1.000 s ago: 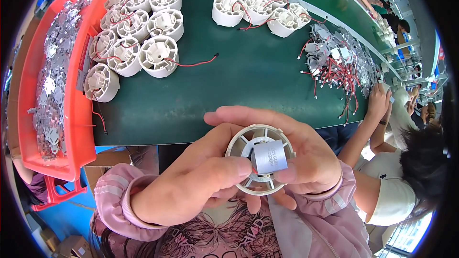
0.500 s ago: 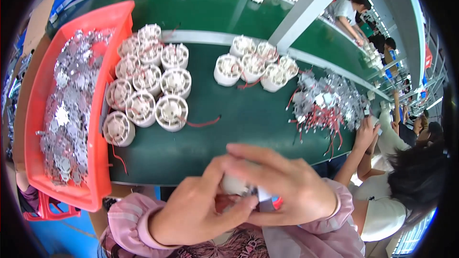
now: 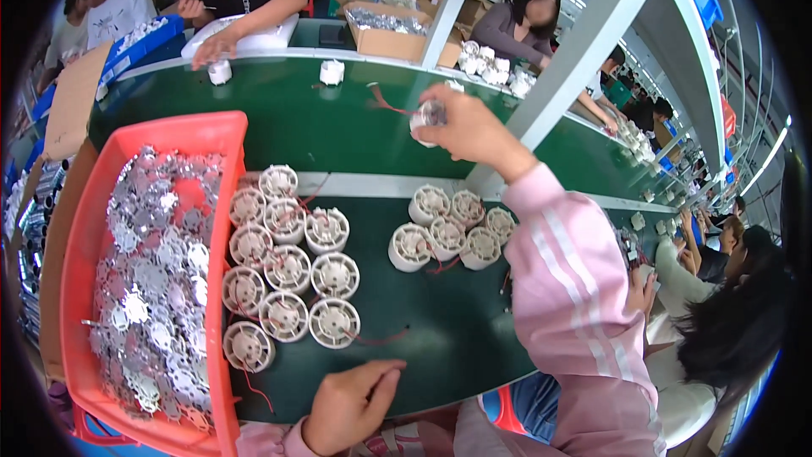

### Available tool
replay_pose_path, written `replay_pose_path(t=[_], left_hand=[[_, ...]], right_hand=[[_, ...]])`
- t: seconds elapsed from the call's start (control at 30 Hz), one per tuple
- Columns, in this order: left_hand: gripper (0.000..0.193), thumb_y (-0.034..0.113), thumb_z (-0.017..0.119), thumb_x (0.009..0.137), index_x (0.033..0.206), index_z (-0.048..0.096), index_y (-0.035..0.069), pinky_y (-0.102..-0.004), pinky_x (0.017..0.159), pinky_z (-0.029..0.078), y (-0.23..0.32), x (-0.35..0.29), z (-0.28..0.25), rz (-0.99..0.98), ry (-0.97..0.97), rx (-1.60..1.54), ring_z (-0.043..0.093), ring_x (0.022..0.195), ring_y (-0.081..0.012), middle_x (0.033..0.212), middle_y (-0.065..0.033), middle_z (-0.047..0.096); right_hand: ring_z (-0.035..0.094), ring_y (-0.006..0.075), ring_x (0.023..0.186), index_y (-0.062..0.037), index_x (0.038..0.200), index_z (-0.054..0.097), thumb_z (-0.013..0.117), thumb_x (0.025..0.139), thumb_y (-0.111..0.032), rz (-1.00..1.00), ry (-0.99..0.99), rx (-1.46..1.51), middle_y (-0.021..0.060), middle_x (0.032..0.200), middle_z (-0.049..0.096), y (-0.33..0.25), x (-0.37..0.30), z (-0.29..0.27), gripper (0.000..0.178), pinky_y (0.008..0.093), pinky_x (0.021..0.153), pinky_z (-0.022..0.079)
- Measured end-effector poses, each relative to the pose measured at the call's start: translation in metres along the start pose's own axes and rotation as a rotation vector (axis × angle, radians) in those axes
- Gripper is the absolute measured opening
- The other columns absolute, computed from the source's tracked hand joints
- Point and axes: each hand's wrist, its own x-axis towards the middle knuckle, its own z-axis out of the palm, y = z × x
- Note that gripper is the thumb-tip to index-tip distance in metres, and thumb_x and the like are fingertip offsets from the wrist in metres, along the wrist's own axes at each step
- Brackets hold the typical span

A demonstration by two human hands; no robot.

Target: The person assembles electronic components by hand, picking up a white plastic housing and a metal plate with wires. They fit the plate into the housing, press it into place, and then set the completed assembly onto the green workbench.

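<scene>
My right hand [image 3: 474,129] reaches far out over the green conveyor belt [image 3: 338,135]. It is closed round a white round plastic housing [image 3: 425,125], with a red wire trailing off to the left. My left hand [image 3: 348,406] hangs low by the front edge of the worktop, empty, its fingers loosely bent and thumb apart. Several white housings with red wires [image 3: 288,269] stand in rows beside the red bin. A smaller group of housings [image 3: 447,239] sits to their right, close to my right sleeve.
A red bin [image 3: 222,355] full of shiny metal plates [image 3: 156,288] fills the left side. Grey posts [image 3: 584,51] rise beside the belt. Across it, a co-worker's hand [image 3: 218,49] touches a white housing [image 3: 220,72]. Another person [image 3: 677,355] sits close on the right.
The view has tilted up. My hands, together round a piece before, have parted: the right carried a housing forward to the belt, while the left stayed low. My right sleeve now hides the wired metal pile.
</scene>
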Motion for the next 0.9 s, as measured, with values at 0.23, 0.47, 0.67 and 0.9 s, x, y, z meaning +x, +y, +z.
replay_pose_path(t=[0.23, 0.47, 0.67, 0.9], left_hand=[[0.016, 0.006, 0.058, 0.088, 0.101, 0.065, 0.0, -0.0368, 0.066, 0.053, 0.002, -0.003, 0.001, 0.05, 0.054, -0.03, 0.065, 0.077, -0.0359, 0.092, -0.0207, 0.066], [0.015, 0.004, 0.06, 0.086, 0.099, 0.064, -0.001, -0.0374, 0.063, 0.052, 0.005, -0.003, 0.001, 0.004, 0.051, -0.038, 0.064, 0.073, -0.0366, 0.086, -0.0202, 0.065], [0.014, 0.003, 0.061, 0.084, 0.098, 0.064, -0.001, -0.0384, 0.058, 0.05, 0.006, -0.003, -0.001, -0.012, 0.058, -0.044, 0.062, 0.068, -0.0363, 0.079, -0.0191, 0.063], [0.015, 0.004, 0.064, 0.083, 0.098, 0.065, 0.002, -0.0384, 0.055, 0.05, 0.001, -0.008, 0.005, -0.055, 0.055, -0.044, 0.063, 0.065, -0.0341, 0.076, -0.0176, 0.062]], right_hand=[[0.067, 0.0288, 0.073, 0.0011, 0.118, 0.053, 0.074, 0.074, -0.03, 0.126, -0.33, -0.234, 0.0209, 0.1, 0.065, 0.079, 0.057, 0.047, 0.058, 0.0362, 0.06, 0.055], [0.046, 0.0361, 0.125, -0.0022, 0.136, 0.044, 0.064, 0.08, -0.048, 0.053, -0.277, -0.24, 0.0252, 0.134, 0.048, 0.036, 0.122, 0.034, 0.075, 0.0382, 0.105, 0.035], [0.035, 0.0361, 0.133, -0.0037, 0.143, 0.032, 0.058, 0.086, -0.04, -0.035, -0.277, -0.368, 0.022, 0.147, 0.031, 0.03, 0.215, 0.089, 0.072, 0.0371, 0.107, 0.033], [0.046, 0.0405, 0.123, -0.02, 0.143, 0.034, 0.054, 0.086, -0.037, 0.052, -0.146, -0.473, 0.0201, 0.149, 0.026, 0.103, 0.304, 0.177, 0.062, 0.0472, 0.102, 0.04]])
